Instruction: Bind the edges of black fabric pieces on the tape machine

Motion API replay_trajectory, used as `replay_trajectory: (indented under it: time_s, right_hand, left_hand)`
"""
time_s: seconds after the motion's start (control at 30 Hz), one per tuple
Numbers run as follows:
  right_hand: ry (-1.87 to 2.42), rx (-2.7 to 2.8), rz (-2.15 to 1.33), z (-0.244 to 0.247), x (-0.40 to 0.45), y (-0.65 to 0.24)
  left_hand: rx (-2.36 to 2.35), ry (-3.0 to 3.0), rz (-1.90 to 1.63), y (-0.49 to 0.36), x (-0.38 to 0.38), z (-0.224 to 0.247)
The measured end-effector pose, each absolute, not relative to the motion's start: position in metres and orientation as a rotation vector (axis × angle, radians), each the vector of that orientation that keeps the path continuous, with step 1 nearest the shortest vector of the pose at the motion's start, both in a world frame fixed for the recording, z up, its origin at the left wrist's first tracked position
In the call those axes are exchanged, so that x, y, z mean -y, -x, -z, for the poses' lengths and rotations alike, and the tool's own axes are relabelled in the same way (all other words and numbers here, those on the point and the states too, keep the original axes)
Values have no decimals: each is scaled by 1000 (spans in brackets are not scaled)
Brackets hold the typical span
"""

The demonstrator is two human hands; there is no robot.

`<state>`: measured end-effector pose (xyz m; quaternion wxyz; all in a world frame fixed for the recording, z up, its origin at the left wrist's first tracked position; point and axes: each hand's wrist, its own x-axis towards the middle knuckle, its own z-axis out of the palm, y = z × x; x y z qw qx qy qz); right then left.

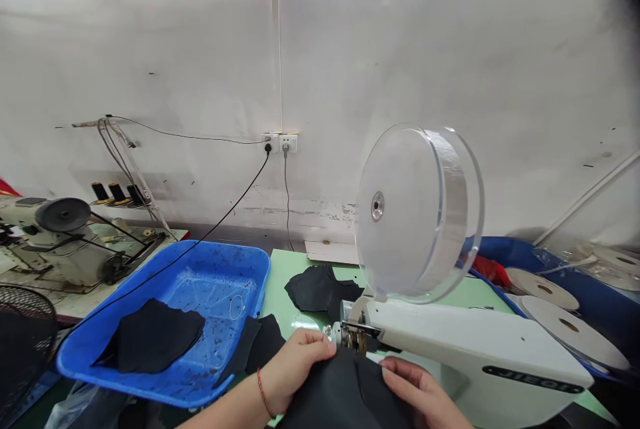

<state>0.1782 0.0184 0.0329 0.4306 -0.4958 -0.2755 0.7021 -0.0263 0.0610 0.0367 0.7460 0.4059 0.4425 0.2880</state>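
Note:
A black fabric piece [333,392] with a seam down its middle is held up between both hands, right at the head of a white sewing machine [450,329]. My left hand [303,362], with a red cord at the wrist, pinches the cloth's upper left edge between thumb and fingers. On the other side, my right hand [415,386] grips the right edge the same way. The cloth hides the machine's lower working parts. Above the head stands a clear reel [407,216] of tape, whose strip runs down into the machine.
Left of the hands sits a blue tray [220,252] with dark cloth pieces [160,336] in it. More black pieces [320,289] lie on the green tabletop [285,262]. Tape rolls [570,326] fill a blue bin at right. Another sewing machine [70,242] and a fan [25,329] stand far left.

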Motion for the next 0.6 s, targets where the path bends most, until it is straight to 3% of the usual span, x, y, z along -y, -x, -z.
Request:
replay_trajectory:
  time_s: [0.6]
  right_hand:
    - [987,192,-1799,14,-47,-179]
  left_hand:
    - [-828,-641,-738,21,-96,-3]
